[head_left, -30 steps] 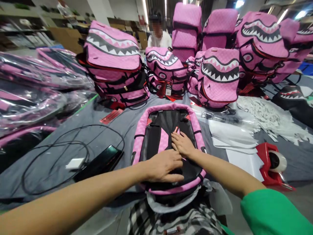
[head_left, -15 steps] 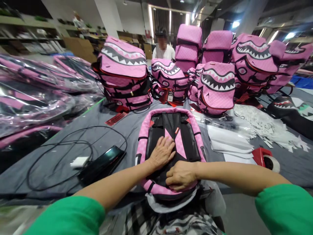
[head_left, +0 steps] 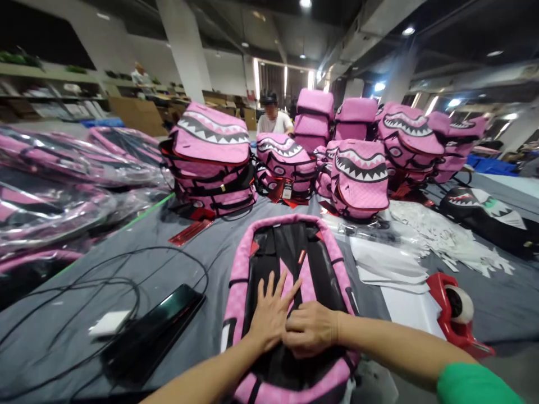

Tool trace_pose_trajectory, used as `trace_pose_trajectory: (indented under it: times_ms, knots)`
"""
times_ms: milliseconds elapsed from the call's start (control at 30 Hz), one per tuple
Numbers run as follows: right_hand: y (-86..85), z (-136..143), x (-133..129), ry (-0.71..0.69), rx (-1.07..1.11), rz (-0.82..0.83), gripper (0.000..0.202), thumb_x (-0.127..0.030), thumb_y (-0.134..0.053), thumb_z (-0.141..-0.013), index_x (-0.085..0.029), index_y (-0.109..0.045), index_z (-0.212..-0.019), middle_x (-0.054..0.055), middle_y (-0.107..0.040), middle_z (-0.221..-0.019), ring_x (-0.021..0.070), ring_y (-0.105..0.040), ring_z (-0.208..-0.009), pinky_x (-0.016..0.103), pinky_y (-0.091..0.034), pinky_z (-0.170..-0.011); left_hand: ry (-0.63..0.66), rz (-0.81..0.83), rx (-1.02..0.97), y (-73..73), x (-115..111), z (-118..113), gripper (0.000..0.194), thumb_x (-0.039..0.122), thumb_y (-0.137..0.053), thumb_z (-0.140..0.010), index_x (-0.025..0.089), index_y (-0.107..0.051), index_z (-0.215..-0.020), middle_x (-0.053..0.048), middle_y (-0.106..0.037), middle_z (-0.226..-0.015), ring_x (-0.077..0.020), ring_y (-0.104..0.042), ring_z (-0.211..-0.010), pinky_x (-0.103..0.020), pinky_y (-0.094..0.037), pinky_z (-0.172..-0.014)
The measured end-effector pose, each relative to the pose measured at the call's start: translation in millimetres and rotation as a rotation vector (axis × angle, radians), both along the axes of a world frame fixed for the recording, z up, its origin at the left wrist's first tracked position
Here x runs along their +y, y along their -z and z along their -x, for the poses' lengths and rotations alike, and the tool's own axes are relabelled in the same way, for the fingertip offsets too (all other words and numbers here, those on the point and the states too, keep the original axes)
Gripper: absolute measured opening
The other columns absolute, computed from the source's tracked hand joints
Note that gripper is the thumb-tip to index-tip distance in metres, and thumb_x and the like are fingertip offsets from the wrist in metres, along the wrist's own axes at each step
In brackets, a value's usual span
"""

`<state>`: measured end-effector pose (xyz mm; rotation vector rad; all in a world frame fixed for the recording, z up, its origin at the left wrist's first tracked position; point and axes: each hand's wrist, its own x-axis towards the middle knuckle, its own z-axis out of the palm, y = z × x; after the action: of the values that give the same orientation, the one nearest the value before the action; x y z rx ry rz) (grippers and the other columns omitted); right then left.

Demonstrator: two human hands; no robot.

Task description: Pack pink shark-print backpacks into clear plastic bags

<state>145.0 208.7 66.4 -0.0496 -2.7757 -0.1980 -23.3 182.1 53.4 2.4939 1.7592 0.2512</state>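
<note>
Close in, at six o'clock, a pink and black backpack (head_left: 324, 275) lies on the tabletop (head_left: 505, 303), its black strap side facing up. The left hand (head_left: 269, 317) is open, palm down on that side, fingers spread toward twelve. Against it, the right hand (head_left: 310, 330) is curled closed on the backpack; whether it pinches anything, I cannot tell.

At eight o'clock, a dark phone (head_left: 155, 331) lies beside a white charger (head_left: 110, 324), with a black cable (head_left: 204, 269) looping around them. At four sits a red tape dispenser (head_left: 446, 314) with a pale roll, near white sheets (head_left: 387, 269). Past those, toward two, are a heap of white strips (head_left: 442, 233) and a black bag (head_left: 488, 219) with a toothy print.

Farther off at ten, pink bags in clear plastic (head_left: 76, 188) lie piled up. A red strip (head_left: 191, 228) lies near the stacked pink backpacks (head_left: 210, 163) at eleven; more pink backpacks (head_left: 362, 174) stand from twelve to two, many with shark-teeth prints. Behind them at twelve is a person (head_left: 273, 122) in a white top and dark cap.
</note>
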Motion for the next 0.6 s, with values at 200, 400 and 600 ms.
trace_pose_trajectory:
  times_ms: [200, 400, 600]
  knots:
    - [-38.8, -19.1, 64.2, 0.973, 0.08, 0.177, 0.039, -0.022, -0.048, -0.097, -0.012, -0.055, -0.134, 0.018, -0.057, -0.138, 0.0254, -0.052, -0.128, 0.041, -0.041, -0.107, 0.151, 0.182, 0.048, -35.6, -9.7, 11.5, 0.097, 0.09, -0.045, -0.072, 0.038, -0.033, -0.153, -0.014, -0.034, -0.16, -0.0497, -0.035, -0.141, -0.067, -0.032, -0.106]
    - [-34.4, -19.5, 104.1, 1.075, -0.052, 0.345, 0.032, -0.025, -0.057, -0.094, -0.012, -0.066, -0.121, 0.015, -0.068, -0.124, 0.0253, -0.061, -0.117, 0.035, -0.045, -0.101, 0.043, -0.026, 0.097, -63.5, 63.5, 5.6, 0.065, 0.062, -0.035, -0.097, 0.029, -0.036, -0.153, -0.015, -0.054, -0.146, -0.0379, -0.046, -0.136, -0.061, -0.032, -0.108]
    - [-62.6, -76.0, 173.5, 1.273, 0.029, 0.443, 0.027, -0.033, -0.049, -0.1, -0.024, -0.064, -0.122, 0.008, -0.069, -0.121, 0.0211, -0.062, -0.114, 0.028, -0.044, -0.089, -0.023, -0.068, 0.051, -1.5, 88.0, 6.4, 0.068, 0.067, -0.047, -0.092, 0.041, -0.031, -0.152, -0.004, -0.02, -0.166, -0.0449, -0.016, -0.15, -0.069, -0.019, -0.113]
